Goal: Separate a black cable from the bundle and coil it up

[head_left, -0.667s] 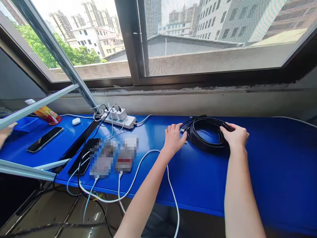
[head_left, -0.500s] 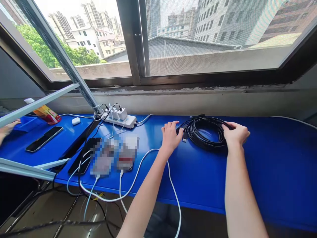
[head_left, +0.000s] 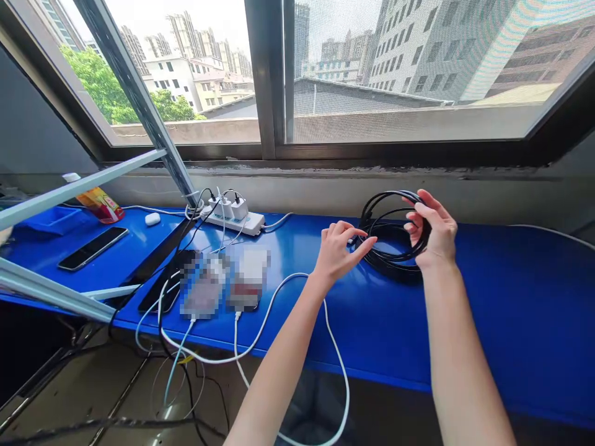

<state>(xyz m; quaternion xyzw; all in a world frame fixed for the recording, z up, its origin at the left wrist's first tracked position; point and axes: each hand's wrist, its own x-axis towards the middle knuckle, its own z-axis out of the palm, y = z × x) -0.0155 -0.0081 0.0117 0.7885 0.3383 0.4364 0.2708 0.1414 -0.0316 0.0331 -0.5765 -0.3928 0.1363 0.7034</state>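
As the right hand (head_left: 437,234) grips the black cable coil (head_left: 396,269), the left hand (head_left: 335,252) sits at its opposite edge

The coil is on the right half of the blue tabletop (head_left: 511,303), near the wall (head_left: 320,193) under the window (head_left: 273,93); its lower turns lie flat, and some upper loops tilt up from them. Fingers and thumb of the right hand are closed round the coil's right side. At the coil's left, the left hand has thumb and index finger spread apart and the other fingers curled; whether those pinch anything cannot be told.

To the left of that hand, a white cable (head_left: 223,360) arcs over the tabletop and hangs below its front edge. Beyond it lie two pixelated objects (head_left: 205,290), each with a thin lead (head_left: 178,350) at its near end, and a dark phone (head_left: 155,292) just beside them. Behind these, near the wall, stands a white power strip (head_left: 252,224) with chargers (head_left: 239,209) plugged in. Farther left, past a metal frame (head_left: 145,105), are another phone (head_left: 93,248), a small white case (head_left: 152,219), an orange-and-red pouch (head_left: 102,205) with a white cap (head_left: 70,178) and a blue tray (head_left: 51,223).
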